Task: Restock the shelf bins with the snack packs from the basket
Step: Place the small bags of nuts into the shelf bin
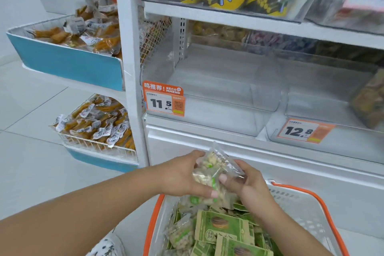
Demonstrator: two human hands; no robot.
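Both hands grip clear snack packs above the basket, below clear bins.

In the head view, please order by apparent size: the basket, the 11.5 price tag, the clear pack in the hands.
1. basket
2. and 3. clear pack and 11.5 price tag: alike; nearness makes it unsure.

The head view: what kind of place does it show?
Most likely a snack aisle in a shop. Orange price tags hang on clear shelf bins, wire racks hold packaged snacks, and both hands lift a snack pack from an orange-rimmed basket.
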